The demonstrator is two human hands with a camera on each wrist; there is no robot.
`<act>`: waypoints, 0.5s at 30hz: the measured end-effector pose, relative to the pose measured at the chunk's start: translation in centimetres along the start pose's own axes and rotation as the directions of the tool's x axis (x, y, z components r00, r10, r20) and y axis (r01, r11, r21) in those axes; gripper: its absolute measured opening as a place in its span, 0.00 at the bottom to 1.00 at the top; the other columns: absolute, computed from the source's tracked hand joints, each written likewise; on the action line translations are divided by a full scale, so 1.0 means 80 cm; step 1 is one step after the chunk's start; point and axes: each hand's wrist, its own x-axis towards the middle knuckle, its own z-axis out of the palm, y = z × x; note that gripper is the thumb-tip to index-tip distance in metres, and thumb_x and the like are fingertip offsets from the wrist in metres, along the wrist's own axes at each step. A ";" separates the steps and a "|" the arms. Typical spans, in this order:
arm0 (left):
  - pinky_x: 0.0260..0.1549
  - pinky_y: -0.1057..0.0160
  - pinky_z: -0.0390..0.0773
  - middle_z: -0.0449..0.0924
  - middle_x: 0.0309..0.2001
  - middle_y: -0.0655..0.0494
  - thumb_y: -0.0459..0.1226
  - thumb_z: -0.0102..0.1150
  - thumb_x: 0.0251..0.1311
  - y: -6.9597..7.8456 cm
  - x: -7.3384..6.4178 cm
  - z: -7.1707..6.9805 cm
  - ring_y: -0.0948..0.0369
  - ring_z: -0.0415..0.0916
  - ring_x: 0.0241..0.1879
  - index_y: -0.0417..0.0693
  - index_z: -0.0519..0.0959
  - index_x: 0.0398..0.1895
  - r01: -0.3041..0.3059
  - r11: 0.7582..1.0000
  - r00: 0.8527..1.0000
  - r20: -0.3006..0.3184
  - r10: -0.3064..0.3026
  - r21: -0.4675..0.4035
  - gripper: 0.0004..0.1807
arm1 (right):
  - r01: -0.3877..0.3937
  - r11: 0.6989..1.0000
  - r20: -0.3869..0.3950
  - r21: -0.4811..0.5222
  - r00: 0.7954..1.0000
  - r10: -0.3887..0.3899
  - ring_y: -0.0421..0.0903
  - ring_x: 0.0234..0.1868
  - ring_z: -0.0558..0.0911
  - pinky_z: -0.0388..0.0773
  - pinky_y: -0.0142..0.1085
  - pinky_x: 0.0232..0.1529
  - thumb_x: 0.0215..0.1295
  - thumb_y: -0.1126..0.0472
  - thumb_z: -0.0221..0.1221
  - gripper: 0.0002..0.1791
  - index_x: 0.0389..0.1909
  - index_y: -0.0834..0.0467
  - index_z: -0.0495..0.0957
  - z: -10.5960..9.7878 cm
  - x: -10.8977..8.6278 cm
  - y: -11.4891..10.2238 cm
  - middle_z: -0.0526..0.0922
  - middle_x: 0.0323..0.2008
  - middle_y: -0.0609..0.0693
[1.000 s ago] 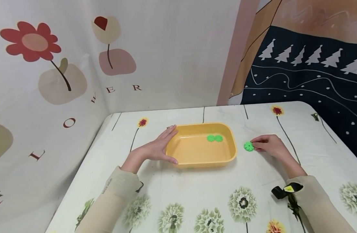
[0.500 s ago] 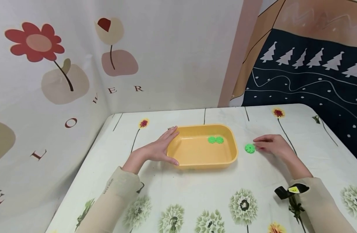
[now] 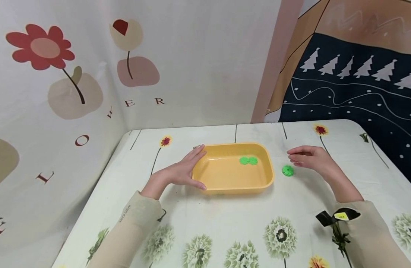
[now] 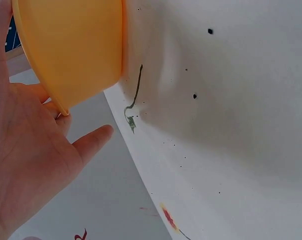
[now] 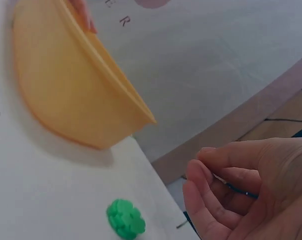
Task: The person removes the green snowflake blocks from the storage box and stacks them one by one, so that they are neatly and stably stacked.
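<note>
My left hand (image 3: 186, 169) rests spread along the left end of a yellow plastic basin (image 3: 232, 189). Its fingers reach the far rim, its thumb the near corner; in the left wrist view some fingertips show at the rim (image 4: 38, 82). Inside the basin lie two green notched discs (image 3: 248, 160), side by side and touching. To the basin's right, a green notched disc (image 3: 287, 171) sits on the table; the right wrist view shows it as a thick piece, like stacked discs (image 5: 126, 219). Just above and beyond it hovers my right hand (image 3: 310, 158), fingers loosely bent, holding nothing.
A flower-printed white cloth (image 3: 225, 223) covers the table. A pale printed curtain (image 3: 198, 74) hangs behind and to the left, a dark tree-patterned cloth (image 3: 353, 89) at the back right. A black strap device (image 3: 337, 216) sits on my right wrist.
My right hand has let go of the green disc at the right, drawn back from it, then risen and moved slightly leftward above it. My left hand stays on the basin.
</note>
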 end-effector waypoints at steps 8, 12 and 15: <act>0.77 0.41 0.47 0.25 0.82 0.50 0.57 0.76 0.46 0.000 0.001 0.000 0.50 0.25 0.81 0.41 0.40 0.80 0.010 1.000 1.000 0.002 -0.010 0.013 0.69 | 0.045 0.997 0.073 0.067 0.996 -0.050 0.29 0.41 0.84 0.83 0.26 0.47 0.69 0.53 0.62 0.28 0.62 0.68 0.74 0.024 0.004 -0.031 0.85 0.41 0.36; 0.77 0.42 0.47 0.26 0.82 0.51 0.57 0.76 0.46 0.000 0.002 0.000 0.51 0.25 0.81 0.42 0.40 0.81 0.011 1.000 1.000 0.000 -0.011 0.015 0.69 | 0.077 0.991 0.122 0.107 0.988 -0.090 0.31 0.42 0.85 0.83 0.27 0.47 0.68 0.54 0.63 0.27 0.61 0.68 0.74 0.044 0.009 -0.045 0.87 0.44 0.43; 0.77 0.42 0.47 0.26 0.82 0.50 0.57 0.76 0.46 0.000 0.001 0.000 0.51 0.25 0.81 0.42 0.40 0.81 0.014 1.000 1.000 0.000 -0.014 0.007 0.69 | 0.094 0.985 0.167 0.144 0.979 -0.118 0.34 0.44 0.86 0.83 0.29 0.49 0.68 0.56 0.63 0.27 0.61 0.69 0.73 0.063 0.015 -0.053 0.86 0.50 0.55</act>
